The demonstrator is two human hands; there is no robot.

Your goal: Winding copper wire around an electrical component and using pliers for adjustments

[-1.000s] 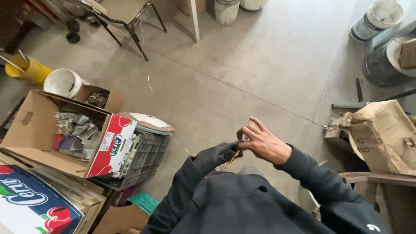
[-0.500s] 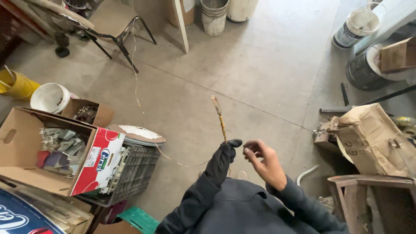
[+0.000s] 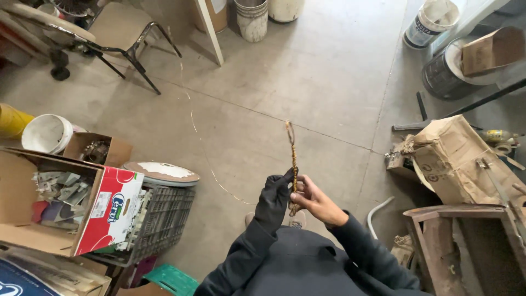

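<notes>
A thin twisted length of rusty wire [image 3: 292, 153] stands nearly upright in front of me, with a small loop at its top. My left hand [image 3: 274, 200], in a black glove, grips its lower part. My bare right hand [image 3: 313, 201] pinches the same lower part from the right side, touching the glove. A long fine strand of wire [image 3: 194, 126] trails from near my hands across the concrete floor toward the upper left.
At left are a cardboard box of metal scraps [image 3: 60, 200], a grey plastic crate [image 3: 164, 219], a round lid [image 3: 161, 172], a white bucket [image 3: 46, 133] and a chair [image 3: 123, 33]. Buckets [image 3: 252, 19] stand at the back; paper sacks [image 3: 466, 159] and a wooden frame [image 3: 466, 241] at right.
The twisted wire has been raised from between my hands to stand upright, and my hands have come closer together on its lower end. The view has tilted slightly.
</notes>
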